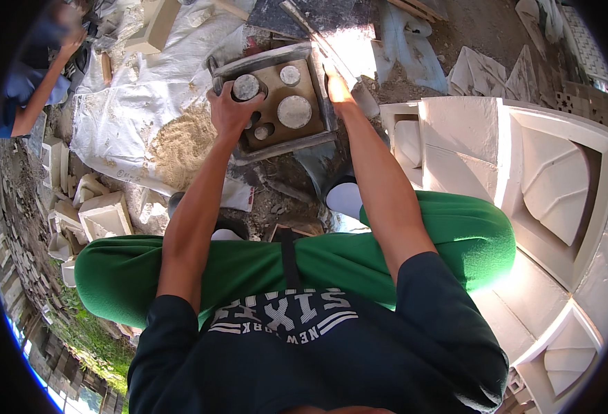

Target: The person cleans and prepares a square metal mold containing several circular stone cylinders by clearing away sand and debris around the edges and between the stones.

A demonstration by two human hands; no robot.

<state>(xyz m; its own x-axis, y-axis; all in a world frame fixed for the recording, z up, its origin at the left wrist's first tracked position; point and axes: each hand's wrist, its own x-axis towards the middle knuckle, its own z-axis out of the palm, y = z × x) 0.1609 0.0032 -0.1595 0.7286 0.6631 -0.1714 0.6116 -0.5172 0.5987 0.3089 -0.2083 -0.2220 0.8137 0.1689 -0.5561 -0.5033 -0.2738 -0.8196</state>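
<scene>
A dark grey rectangular mould box [287, 146] lies on the ground in front of me, filled with a tan, sandy-looking layer [273, 110]. Several round cylinders stand in it. My left hand [231, 114] is closed about the pale-topped cylinder [246, 86] at the far left, thumb on its near side. Toward the right are a large pale disc-topped cylinder [294, 112] and a smaller one [290, 75]. A small dark-sided cylinder [263, 131] sits near the front. My right hand [338, 90] grips the box's right wall, its fingertips partly lost in glare.
A long flat bar [318, 41] leans beyond the box's right corner. Left of it, a sand heap [183, 148] lies on a white sheet [111, 127]. Large pale cast blocks [463, 138] crowd my right side. Another person's arm [42, 100] shows at far left.
</scene>
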